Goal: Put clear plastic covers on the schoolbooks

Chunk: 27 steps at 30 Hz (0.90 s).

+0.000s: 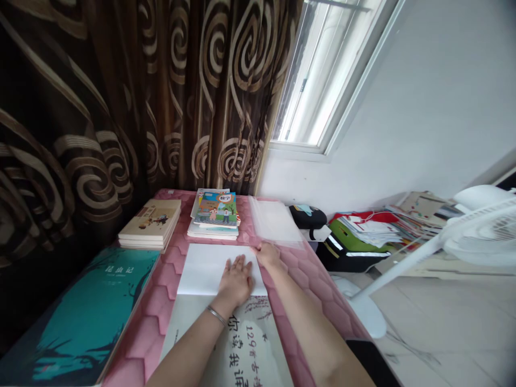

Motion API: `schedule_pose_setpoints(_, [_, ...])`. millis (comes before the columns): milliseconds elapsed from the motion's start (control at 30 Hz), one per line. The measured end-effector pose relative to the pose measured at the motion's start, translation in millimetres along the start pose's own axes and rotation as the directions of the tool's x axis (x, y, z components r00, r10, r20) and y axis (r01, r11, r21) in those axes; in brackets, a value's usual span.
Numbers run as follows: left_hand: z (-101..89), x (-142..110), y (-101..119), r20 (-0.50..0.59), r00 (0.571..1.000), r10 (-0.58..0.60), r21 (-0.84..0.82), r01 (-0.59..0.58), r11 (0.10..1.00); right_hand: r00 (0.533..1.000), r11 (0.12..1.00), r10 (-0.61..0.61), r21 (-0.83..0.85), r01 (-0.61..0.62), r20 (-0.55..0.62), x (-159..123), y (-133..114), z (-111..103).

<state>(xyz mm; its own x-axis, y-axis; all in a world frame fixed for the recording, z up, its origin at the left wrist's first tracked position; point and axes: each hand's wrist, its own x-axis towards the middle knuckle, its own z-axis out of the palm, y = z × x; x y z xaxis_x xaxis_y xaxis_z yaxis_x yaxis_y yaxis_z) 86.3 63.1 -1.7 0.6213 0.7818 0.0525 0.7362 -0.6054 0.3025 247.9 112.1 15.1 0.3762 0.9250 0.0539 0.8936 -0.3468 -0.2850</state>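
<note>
A large pale book (217, 344) with Chinese characters and a blossom branch on its cover lies in front of me. Smooth white paper (197, 269) covers its far part; whether it is loose or attached, I cannot tell. My left hand (237, 279) presses flat on this paper, fingers stretched out and a silver bracelet on the wrist. At the paper's far right corner, my right hand (266, 255) is closed with thumb and fingers together at the edge. Beyond it lie clear plastic sheets (276, 220).
Left are a big teal book (92, 301) and a stack of tan books (151, 220). Textbooks (216, 209) are piled at the back of the pink quilted surface (149, 322). A white fan (407, 258) stands on the floor at right, near bags (350, 242) and papers. A dark curtain (181, 91) hangs behind.
</note>
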Motion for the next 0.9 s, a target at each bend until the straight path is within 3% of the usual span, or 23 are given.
schedule_pose_setpoints(133, [0.4, 1, 2, -0.007, 1.000, -0.017, -0.011, 0.017, 1.000, 0.988, 0.989, -0.149, -0.018, 0.148, -0.051, -21, -17, 3])
schedule_pose_setpoints(300, [-6.0, 12, -7, -0.007, 0.989, -0.147, -0.002, 0.147, 0.989, 0.941, 0.942, -0.333, -0.017, 0.335, 0.064, -49, -21, 16])
schedule_pose_setpoints(533, [-34.1, 2, -82, -0.029, 0.961, -0.274, 0.092, 0.276, 0.957, 0.936, 0.944, -0.319, -0.037, 0.328, 0.150, -46, -22, 14])
schedule_pose_setpoints(667, [-36.2, -8, -103, -0.044, 0.962, -0.271, 0.128, 0.274, 0.953, 0.946, 0.952, -0.300, -0.032, 0.306, 0.121, -51, -57, 18])
schedule_pose_setpoints(800, [-31.5, -8, -102, -0.039, 0.966, -0.255, 0.144, 0.258, 0.955, 0.890, 0.903, -0.429, 0.036, 0.429, 0.156, -62, -107, 37])
schedule_pose_setpoints(900, [-32.2, -8, -104, -0.028, 0.970, -0.241, 0.141, 0.243, 0.960, 0.880, 0.900, -0.434, 0.054, 0.432, 0.196, -63, -117, 47])
